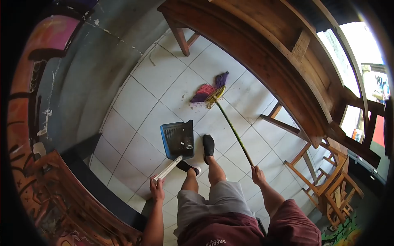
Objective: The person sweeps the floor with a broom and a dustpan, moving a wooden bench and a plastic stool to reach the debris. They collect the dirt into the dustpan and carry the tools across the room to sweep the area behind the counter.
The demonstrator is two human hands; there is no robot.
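Observation:
My right hand [258, 175] is closed round the upper end of a broom's green handle. The broom [210, 92] has purple and pink bristles that fan out on the white tiles, with bits of dirt [197, 105] scattered beside them. My left hand [156, 187] grips the pale handle of a dustpan. That dustpan [179, 139], dark with a blue edge, lies in front of my feet with its opening facing away from me. A few small light scraps show inside it. Broom head and dustpan are apart.
A long wooden bench or table [254, 65] spans the upper right, its legs on the floor. Wooden chairs [328, 184] stand at the right. A grey wall [94, 69] runs along the left, with carved wooden furniture [82, 197] at the lower left.

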